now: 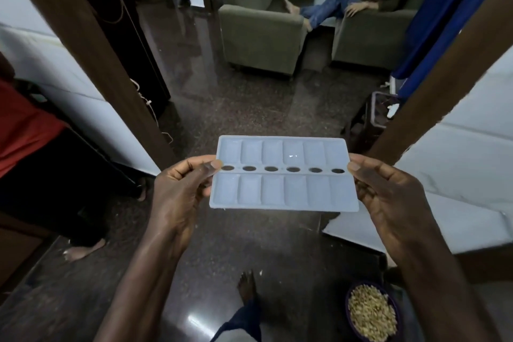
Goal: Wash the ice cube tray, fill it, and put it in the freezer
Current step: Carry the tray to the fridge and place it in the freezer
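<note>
A pale blue ice cube tray [283,186] with two rows of long compartments and a middle line of oval holes hangs level above the dark floor. My left hand [180,189] pinches its left short edge, thumb on top. My right hand [388,191] pinches its right short edge the same way. A glint shows in one far compartment; whether the compartments hold water I cannot tell.
Brown door-frame posts [91,44] stand left and right [433,91]. Beyond lie dark polished floor [238,108], two green armchairs [263,22] and a seated person [347,5]. A person in red [25,130] stands at left. A bowl of grain [372,314] sits on the floor at lower right.
</note>
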